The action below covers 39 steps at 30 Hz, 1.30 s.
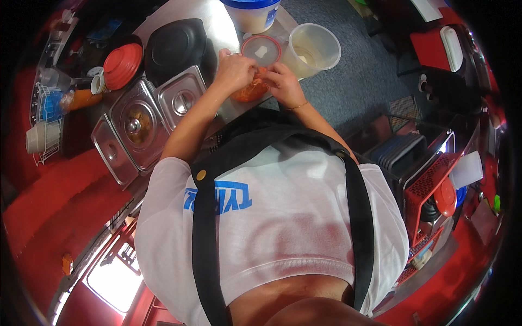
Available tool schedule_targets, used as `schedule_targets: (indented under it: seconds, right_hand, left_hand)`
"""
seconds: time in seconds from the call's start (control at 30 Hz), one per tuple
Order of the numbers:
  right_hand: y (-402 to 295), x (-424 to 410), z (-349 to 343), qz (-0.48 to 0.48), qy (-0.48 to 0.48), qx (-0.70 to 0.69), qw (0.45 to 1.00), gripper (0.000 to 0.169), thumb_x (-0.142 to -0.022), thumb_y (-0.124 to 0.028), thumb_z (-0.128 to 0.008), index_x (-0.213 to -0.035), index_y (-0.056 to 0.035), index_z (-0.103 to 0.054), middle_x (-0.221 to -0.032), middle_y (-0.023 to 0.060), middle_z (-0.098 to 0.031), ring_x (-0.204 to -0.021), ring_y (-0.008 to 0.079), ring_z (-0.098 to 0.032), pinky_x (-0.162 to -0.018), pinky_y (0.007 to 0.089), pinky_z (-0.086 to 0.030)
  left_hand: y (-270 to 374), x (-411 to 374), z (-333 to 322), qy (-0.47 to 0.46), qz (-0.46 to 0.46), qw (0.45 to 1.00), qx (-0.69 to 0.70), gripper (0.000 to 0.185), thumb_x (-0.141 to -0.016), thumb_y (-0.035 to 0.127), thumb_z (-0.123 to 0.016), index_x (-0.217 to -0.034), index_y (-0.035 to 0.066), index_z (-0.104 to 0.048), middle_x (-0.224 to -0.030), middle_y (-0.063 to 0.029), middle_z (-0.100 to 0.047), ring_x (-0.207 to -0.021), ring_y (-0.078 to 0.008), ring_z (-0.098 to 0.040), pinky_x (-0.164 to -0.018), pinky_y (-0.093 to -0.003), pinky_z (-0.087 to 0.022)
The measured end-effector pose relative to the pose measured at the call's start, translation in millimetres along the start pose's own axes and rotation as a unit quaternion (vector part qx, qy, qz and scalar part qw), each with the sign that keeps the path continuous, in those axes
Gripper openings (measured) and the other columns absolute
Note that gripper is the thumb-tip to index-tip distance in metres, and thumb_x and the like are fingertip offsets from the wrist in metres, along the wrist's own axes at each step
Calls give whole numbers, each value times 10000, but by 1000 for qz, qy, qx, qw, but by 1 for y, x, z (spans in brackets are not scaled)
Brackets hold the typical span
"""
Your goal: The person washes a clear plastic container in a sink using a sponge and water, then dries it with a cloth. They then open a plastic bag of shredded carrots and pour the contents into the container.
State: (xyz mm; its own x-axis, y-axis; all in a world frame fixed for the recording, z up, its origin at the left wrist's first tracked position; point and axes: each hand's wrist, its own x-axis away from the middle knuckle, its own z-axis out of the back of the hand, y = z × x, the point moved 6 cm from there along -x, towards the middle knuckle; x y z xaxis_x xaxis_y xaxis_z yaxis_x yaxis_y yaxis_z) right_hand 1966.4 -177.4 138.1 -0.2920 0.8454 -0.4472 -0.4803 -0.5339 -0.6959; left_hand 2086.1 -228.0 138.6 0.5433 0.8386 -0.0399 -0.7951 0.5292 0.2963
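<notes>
A clear plastic bag of orange-red food [249, 91] lies at the near edge of a steel counter [222, 26]. My left hand [237, 70] pinches the gathered top of this bag, its thumb side turned inward. From the other side my right hand [284, 83] grips the same gathered plastic, fingers bent. The fingertips of both hands nearly meet there and partly hide the bag's neck. Just beyond them is a round translucent lid with a red rim [261, 50]. An open translucent plastic tub [313, 49] stands beside my right hand.
Behind the lid stands a blue-lidded white bucket [253, 15]. To the left are steel pans with lids [179, 94], a black tray [176, 51] and red bowls [123, 66]. A red crate [432, 179] and stacked dark trays [399, 150] are at the right.
</notes>
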Motion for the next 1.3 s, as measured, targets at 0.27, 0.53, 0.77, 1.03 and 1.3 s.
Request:
schedule_targets:
  seconds: [0.27, 0.53, 0.77, 1.03, 1.3]
  right_hand:
    - [-2, 20, 4, -24, 36, 22, 999, 145, -631, -1, -630, -768, -47, -611, -796, 78, -545, -768, 263, -533, -674, 340, -445]
    - [-8, 36, 8, -26, 45, 16, 999, 164, -625, 7, -644, -775, -54, -616, -790, 76, -544, -752, 256, -544, -652, 332, -454]
    - [-19, 34, 3, -6, 46, 3, 999, 212, -593, 32, -635, -781, -64, -623, -777, 69, -533, -739, 241, -543, -639, 326, -452]
    - [-18, 40, -3, -4, 20, -13, 1000, 245, -578, 50, -631, -795, -65, -629, -773, 57, -523, -736, 229, -543, -646, 313, -450]
    - [-15, 43, 0, -20, 5, -2, 1000, 272, -606, 26, -638, -855, -84, -623, -813, 59, -538, -781, 255, -541, -692, 330, -451]
  left_hand:
    - [-15, 0, 5, 104, 40, 994, -5, 138, -736, 239, -574, -684, 137, -651, -590, -64, -588, -649, -209, -563, -730, -403, -283]
    - [-26, 4, 5, 137, 96, 986, -28, 144, -740, 239, -563, -700, 131, -650, -596, -77, -593, -678, -218, -562, -727, -397, -275]
    - [-28, 9, -2, 106, 117, 987, 34, 178, -757, 285, -564, -744, 131, -651, -624, -73, -601, -719, -220, -562, -758, -399, -277]
    - [-40, 16, -9, 94, 156, 981, 66, 176, -764, 285, -564, -784, 135, -654, -640, -18, -584, -730, -191, -545, -759, -382, -285]
    - [-38, 17, -11, 165, 144, 975, 43, 160, -768, 257, -573, -754, 114, -644, -564, -24, -566, -707, -199, -545, -757, -382, -318]
